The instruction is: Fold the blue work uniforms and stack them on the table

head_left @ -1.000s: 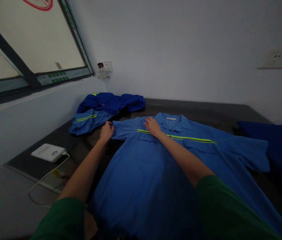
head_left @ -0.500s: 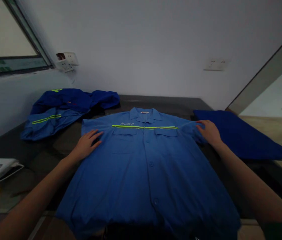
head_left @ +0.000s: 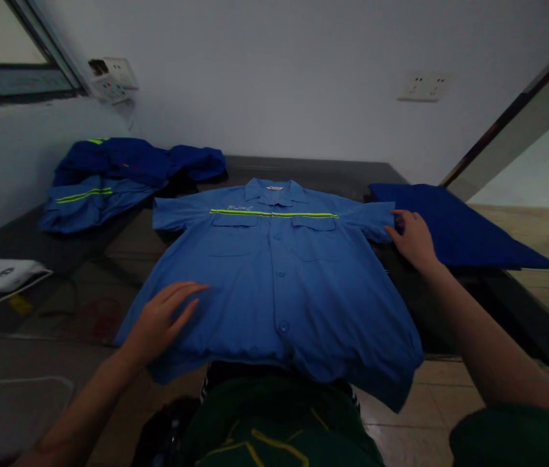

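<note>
A short-sleeved blue work shirt [head_left: 245,279] lies front up and spread out, its collar toward the wall and its hem hanging over the table's near edge. It has a yellow-green stripe across the chest, two flap pockets and buttons down the middle. My left hand [head_left: 162,321] is over the lower left part of the shirt, fingers stretched and apart, holding nothing. At the cuff of the right-hand sleeve [head_left: 376,220], the thumb and fingers of my right hand [head_left: 414,240] grip the edge of the cloth.
Crumpled blue workwear [head_left: 109,175] lies at the back left of the dark table [head_left: 303,167]. Flat dark blue cloth [head_left: 463,227] lies at the right. A white device with a cable [head_left: 2,275] rests at the left edge. Wall sockets [head_left: 424,87] are above.
My left hand has moved from near the left sleeve down toward the hem. The right-hand sleeve, bunched before, now lies straighter, with my right hand at its cuff. The view has tilted downward.
</note>
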The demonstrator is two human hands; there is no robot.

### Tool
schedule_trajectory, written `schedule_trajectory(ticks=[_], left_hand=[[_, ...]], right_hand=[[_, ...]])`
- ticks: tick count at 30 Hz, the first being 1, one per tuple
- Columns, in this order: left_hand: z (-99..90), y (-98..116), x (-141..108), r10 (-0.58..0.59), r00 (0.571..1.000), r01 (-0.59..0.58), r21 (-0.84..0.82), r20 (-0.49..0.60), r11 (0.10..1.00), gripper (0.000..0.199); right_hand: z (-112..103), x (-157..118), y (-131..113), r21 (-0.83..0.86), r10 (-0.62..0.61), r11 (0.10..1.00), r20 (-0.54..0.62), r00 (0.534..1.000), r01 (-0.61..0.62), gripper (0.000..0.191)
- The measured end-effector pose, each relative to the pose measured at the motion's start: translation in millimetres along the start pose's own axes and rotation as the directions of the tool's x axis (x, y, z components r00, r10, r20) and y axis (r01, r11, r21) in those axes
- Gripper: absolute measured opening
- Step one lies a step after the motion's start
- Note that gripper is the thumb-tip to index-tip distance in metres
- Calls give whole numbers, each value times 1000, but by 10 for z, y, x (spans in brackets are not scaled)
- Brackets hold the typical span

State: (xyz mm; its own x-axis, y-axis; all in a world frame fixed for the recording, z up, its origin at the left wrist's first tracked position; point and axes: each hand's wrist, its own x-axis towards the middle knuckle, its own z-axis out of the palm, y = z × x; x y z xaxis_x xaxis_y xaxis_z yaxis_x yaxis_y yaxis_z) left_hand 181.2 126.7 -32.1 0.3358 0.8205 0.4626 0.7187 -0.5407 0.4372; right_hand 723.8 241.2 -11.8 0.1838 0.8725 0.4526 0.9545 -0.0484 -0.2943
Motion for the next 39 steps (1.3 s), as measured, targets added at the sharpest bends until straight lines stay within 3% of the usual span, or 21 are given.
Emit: schedule_trajectory(ticks=[2, 3, 5, 6, 8, 10, 12, 15, 18, 21, 23, 27, 32, 37, 39], left_hand=[[142, 243, -304, 99, 995, -99, 9, 2, 995, 23], [233, 386, -420, 167, 986, -167, 6, 16, 986, 22], [435, 686, -576, 316, 947, -315, -30, 60, 949, 22], [540, 827, -625, 379, 922, -376, -55, 79, 925, 21], [744, 1047, -688, 434, 898, -428, -81, 78, 900, 17], [923, 1160, -729, 366, 930, -366, -30, 18, 930, 15], [1057, 1179, -756, 270, 959, -264, 75, -89, 962, 16], [1144, 1139, -758, 233, 960, -204, 177, -157, 963, 20], [1112, 1121, -716, 235, 962, -216, 145, -135, 966, 19], [1050, 1124, -674, 239, 964, -227, 103, -115, 968, 16], [1023, 1123, -669, 250, 963, -241, 94, -98, 966, 15], [1000, 1109, -700, 260, 965, -254, 116, -44, 960, 14], [948, 1111, -690, 269, 963, -267, 59, -31, 962, 16], [794, 1060, -708, 238, 963, -251, -98, -129, 963, 22], [692, 936, -802, 190, 965, -207, -82, -183, 975, 23]], right_hand=[[-321, -478, -117, 180, -55, 982, 26, 998, 49, 34], [-479, -764, -194, 280, -81, 959, 108, 991, 47, 32], [-738, -1380, -385, 443, -173, 897, 363, 916, -6, 32], [-819, -1685, -497, 500, -233, 866, 436, 869, -19, 31], [-849, -2226, -739, 574, -365, 813, 382, 849, 92, 23], [-711, -2609, -982, 545, -481, 776, 186, 857, 318, 15], [-474, -2800, -1191, 376, -570, 770, 43, 821, 515, 31], [-155, -2800, -1392, 149, -620, 777, 17, 784, 612, 57], [-47, -2664, -1458, 183, -625, 770, 20, 781, 612, 65], [-120, -2553, -1441, 383, -638, 710, -6, 770, 591, 64], [-208, -2506, -1408, 490, -614, 682, -20, 789, 543, 58], [-361, -2450, -1321, 596, -626, 641, 42, 778, 484, 42], [-375, -2517, -1354, 495, -691, 665, 123, 712, 559, 44], [-324, -2657, -1546, 329, -809, 579, 114, 577, 746, 46], [-408, -2701, -1479, 342, -795, 589, 83, 601, 732, 46]])
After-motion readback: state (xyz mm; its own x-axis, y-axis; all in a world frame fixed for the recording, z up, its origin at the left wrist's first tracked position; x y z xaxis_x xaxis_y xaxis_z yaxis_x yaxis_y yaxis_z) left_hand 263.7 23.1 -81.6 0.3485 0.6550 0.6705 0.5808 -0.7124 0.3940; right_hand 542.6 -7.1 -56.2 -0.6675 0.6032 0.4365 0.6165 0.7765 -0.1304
